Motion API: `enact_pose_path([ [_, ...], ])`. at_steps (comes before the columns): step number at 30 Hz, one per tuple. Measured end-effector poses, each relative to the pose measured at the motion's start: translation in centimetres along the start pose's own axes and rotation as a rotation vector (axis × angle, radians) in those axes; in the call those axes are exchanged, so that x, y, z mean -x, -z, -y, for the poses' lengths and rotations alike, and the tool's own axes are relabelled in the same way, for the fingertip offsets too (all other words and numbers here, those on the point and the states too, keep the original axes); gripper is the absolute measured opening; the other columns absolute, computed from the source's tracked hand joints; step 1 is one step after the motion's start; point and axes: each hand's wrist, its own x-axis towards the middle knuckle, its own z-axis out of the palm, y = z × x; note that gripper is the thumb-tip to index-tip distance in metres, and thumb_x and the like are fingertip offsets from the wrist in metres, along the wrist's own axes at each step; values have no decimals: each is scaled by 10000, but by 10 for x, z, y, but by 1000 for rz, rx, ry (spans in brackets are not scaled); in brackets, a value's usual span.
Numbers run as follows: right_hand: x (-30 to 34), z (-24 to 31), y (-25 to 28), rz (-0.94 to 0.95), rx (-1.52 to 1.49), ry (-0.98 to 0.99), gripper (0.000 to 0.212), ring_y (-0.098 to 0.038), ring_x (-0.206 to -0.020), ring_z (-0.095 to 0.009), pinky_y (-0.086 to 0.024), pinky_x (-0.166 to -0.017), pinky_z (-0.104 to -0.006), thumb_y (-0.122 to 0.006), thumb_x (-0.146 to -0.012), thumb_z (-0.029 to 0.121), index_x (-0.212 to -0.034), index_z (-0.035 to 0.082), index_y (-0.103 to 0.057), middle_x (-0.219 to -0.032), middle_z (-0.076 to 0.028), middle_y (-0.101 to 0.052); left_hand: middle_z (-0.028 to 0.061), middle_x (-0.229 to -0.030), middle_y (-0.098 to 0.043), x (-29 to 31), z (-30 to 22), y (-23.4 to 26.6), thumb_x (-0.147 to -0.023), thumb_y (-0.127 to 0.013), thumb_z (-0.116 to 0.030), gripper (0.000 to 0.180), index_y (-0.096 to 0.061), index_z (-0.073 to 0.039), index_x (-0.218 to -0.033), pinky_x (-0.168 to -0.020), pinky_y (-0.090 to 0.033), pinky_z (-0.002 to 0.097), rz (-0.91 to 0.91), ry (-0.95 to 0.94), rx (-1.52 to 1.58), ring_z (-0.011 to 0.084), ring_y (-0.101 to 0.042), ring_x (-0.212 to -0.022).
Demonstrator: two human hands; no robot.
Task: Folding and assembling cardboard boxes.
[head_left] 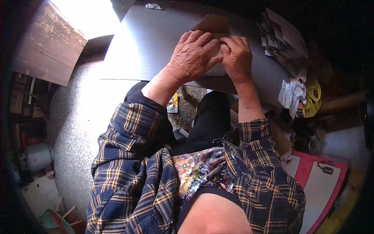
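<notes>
A person is sitting at a grey table [163, 48], and both hands are meeting over one brown cardboard piece [212, 24]. The piece is lying toward the table's far side, its angular flap showing beyond the fingers while its nearer part is hiding beneath them.

The left hand [194, 52] is resting with its back up, its fingers bending over the near edge of the exposed cardboard and its thumb pointing across toward the other hand. The right hand [237, 58] is sitting close beside it, its fingers curling inward and its thumb bending toward the index finger, as if pinching. The fingertips are mostly hiding, so one cannot tell whether either hand is truly pinching the cardboard or only pressing on it.

Judging by this pose, the step in hand is probably folding or shaping the cardboard along the edge where the fingers are gathering. The next move seems to be calling for even pressure from both sides, one hand steadying the piece while the other is working along the edge.

To the right, a stack of loose sheets [283, 31] is lying apart from the hands. Nearer the person, crumpled white paper [291, 95] is hanging about the table's right edge, just beside a yellow plastic bag [313, 99]. A small white scrap [154, 6] is lying near the far edge.
</notes>
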Motion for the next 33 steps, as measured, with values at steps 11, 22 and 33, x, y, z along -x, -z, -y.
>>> enact_pose_path([
  [11, -58, 1, -5, -114, -306, -106, 239, -604, -826, -247, -489, -726, -328, -627, -735, 38, -970, 74, -642, -947, -88, -644, 102, -1241, -519, 3, -1, 4, -867, -557, -379, 446, -513, -115, -1224, -1042, -290, 435, 25, 3, -53, 291, -433, -1203],
  [22, -41, -8, -2, 66, -273, 279, 146, -616, -846, -282, -494, -781, -367, -651, -757, 95, -891, 39, -665, -872, -104, -652, 103, -1075, -560, 5, 6, 1, -858, -570, -365, 345, -552, -103, -1081, -1000, -326, 427, -44, -56, -23, 299, -477, -1119],
  [33, -31, -4, 1, 144, -311, 58, 239, -593, -917, -262, -484, -819, -349, -706, -713, 127, -931, 41, -662, -936, -103, -641, 177, -1192, -478, 8, 21, 6, -659, -795, -320, 644, -486, -67, -1165, -978, -376, 450, -249, 147, 221, 376, -459, -1121],
])
